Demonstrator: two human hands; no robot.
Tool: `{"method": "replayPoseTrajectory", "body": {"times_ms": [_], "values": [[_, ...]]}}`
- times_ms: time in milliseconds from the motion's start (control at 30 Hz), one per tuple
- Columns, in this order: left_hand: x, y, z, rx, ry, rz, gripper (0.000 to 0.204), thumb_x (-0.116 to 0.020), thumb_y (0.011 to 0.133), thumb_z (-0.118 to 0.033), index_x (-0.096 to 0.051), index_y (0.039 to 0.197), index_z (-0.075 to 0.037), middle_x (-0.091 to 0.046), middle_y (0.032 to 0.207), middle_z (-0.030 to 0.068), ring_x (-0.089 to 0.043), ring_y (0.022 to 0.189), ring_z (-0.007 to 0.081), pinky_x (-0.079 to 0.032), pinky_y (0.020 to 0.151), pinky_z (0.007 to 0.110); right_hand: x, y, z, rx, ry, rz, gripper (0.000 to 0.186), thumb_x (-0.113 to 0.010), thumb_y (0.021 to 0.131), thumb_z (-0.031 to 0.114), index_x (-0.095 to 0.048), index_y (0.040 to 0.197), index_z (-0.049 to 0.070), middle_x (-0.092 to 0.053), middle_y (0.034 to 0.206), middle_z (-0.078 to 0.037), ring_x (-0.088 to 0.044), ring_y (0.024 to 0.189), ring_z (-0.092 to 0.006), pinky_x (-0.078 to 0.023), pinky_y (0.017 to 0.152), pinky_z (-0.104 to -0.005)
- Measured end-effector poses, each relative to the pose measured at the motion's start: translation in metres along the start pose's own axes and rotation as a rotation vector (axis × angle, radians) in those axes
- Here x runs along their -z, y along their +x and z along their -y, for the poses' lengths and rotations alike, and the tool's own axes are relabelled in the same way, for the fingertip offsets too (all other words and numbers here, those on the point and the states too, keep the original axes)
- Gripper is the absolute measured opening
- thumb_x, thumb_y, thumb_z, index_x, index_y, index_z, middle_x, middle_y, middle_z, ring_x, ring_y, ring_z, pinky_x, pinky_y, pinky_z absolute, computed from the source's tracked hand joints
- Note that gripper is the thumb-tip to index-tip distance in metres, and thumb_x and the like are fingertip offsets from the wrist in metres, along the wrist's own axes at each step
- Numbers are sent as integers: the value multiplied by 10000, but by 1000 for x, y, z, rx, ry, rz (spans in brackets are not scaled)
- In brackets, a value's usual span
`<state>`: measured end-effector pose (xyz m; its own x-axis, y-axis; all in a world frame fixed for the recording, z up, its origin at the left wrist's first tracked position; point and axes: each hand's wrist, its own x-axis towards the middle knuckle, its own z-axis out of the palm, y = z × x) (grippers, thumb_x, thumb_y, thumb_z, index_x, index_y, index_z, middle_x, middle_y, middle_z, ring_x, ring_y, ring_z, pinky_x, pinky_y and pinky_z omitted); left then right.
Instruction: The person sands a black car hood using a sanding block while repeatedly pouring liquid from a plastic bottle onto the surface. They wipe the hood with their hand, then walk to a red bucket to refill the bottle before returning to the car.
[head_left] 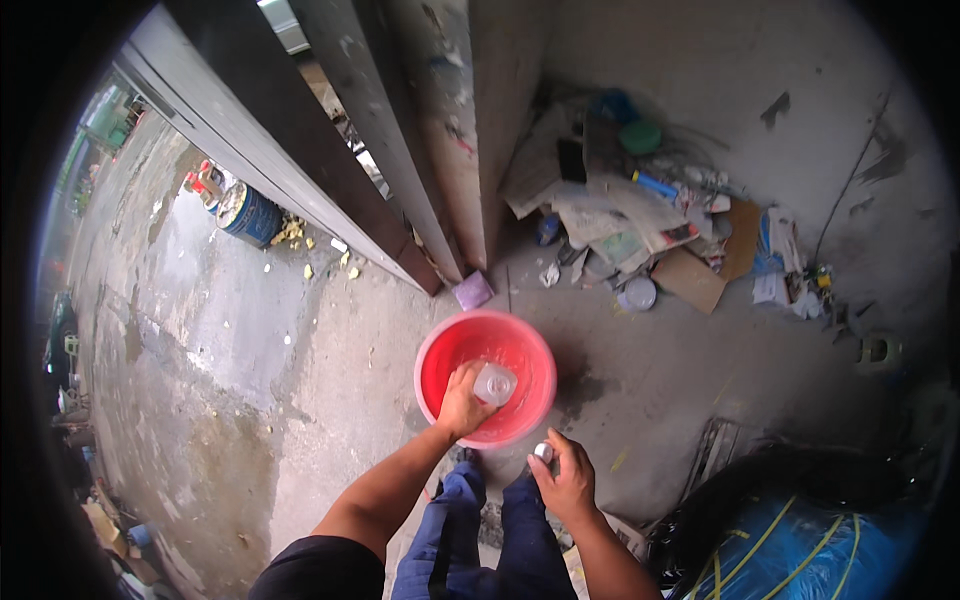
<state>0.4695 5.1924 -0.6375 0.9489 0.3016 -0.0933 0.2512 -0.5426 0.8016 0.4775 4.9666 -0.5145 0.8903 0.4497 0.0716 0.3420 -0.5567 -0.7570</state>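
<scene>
A red plastic basin (541,350) stands on the concrete floor right in front of my feet. Over it, my left hand (462,402) is closed round a clear plastic bottle (495,384), whose end points up toward me. What lies in the basin under the bottle is hard to make out. To the right of the basin's near rim, my right hand (567,475) pinches a small white cap (543,451) between thumb and fingers. The two hands are apart.
A lilac block (473,290) lies just beyond the basin, by the foot of metal posts (400,150). Paper and cardboard litter (640,220) is heaped along the right wall. Blue plastic sheeting (800,550) is at lower right. A blue drum (250,215) stands far left.
</scene>
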Motion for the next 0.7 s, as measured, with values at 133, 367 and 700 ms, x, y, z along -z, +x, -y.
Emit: {"method": "replayPoseTrajectory", "body": {"times_ms": [133,367,700], "values": [[51,-24,-36,-5,-66,7,768,-786,640,-147,-483,1335,-22,-547,1293,217,-512,1208,408,-410,1063,441,21,40,79,36,109,-24,470,-750,842,206,-578,1224,-8,-651,956,-170,-652,804,-290,-533,724,-382],[109,-42,-3,119,253,154,711,-769,632,-197,-508,1274,-38,-585,1192,213,-523,1149,417,-446,995,451,48,-11,97,-36,9,57,410,-731,845,176,-602,1194,5,-653,1009,-161,-660,769,-268,-544,714,-362],[170,-48,31,403,699,376,647,-774,693,-243,-529,1281,-133,-552,1270,132,-473,1254,344,-458,994,493,61,-134,71,-387,-90,55,406,-718,848,202,-606,1189,13,-665,1024,-178,-667,828,-312,-537,760,-389]]}}
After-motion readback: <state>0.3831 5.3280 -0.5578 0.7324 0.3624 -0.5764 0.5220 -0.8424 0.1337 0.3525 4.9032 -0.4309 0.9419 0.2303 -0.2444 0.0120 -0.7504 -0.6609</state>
